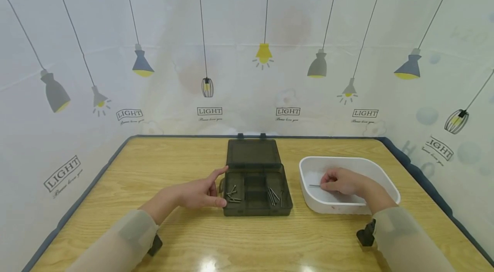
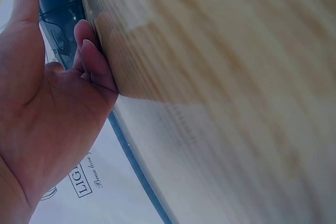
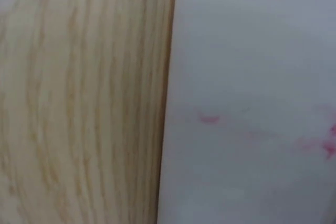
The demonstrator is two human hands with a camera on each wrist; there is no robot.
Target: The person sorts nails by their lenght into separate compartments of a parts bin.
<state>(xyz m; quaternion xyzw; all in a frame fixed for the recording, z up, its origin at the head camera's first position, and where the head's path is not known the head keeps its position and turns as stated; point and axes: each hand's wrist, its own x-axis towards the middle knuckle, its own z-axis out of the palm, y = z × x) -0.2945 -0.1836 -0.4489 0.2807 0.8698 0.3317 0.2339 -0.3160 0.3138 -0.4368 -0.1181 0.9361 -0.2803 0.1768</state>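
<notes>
A dark see-through plastic case (image 1: pixel 257 211) stands with its lid (image 1: pixel 252 152) folded back. Its left compartment holds several short screws or nails (image 1: pixel 233 194); longer nails (image 1: pixel 273 196) lie in the right one. At the case's left side is my left hand (image 1: pixel 198 192), thumb and index finger spread along the edge, touching it. The left wrist view shows the other fingers loosely bent beside the case. Inside the white tub (image 1: pixel 313 206), my right hand (image 1: pixel 343 181) pinches a thin metal nail (image 1: pixel 314 185) between thumb and fingers. The right wrist view does not show this hand.
The wooden table (image 1: pixel 173 237) runs back to a white printed curtain (image 1: pixel 247 19). The tub stands right of the case, with a gap between them. In the right wrist view, pink marks spot the tub's outer wall (image 3: pixel 247 66).
</notes>
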